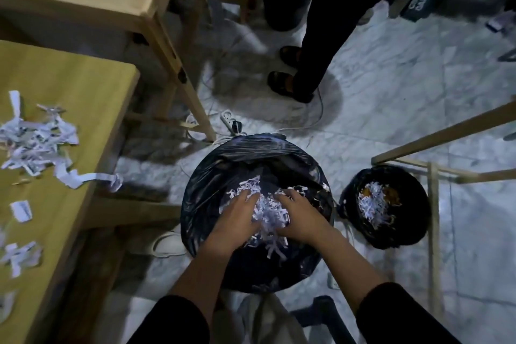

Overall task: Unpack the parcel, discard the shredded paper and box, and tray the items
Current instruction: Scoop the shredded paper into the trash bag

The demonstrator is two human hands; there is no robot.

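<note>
Left of the black-lined bin [251, 153], loose shredded paper [36, 142] lies on the worktop [92, 86], probably waiting its turn. Over the bin's mouth, the left hand [237, 218] and right hand [300, 218] cup a wad [268, 215] between them, fingers [247, 198] spread and curled inward, likely so strips drop inside. Right of the bin stands a smaller bin [413, 232], paper in it too.
</note>
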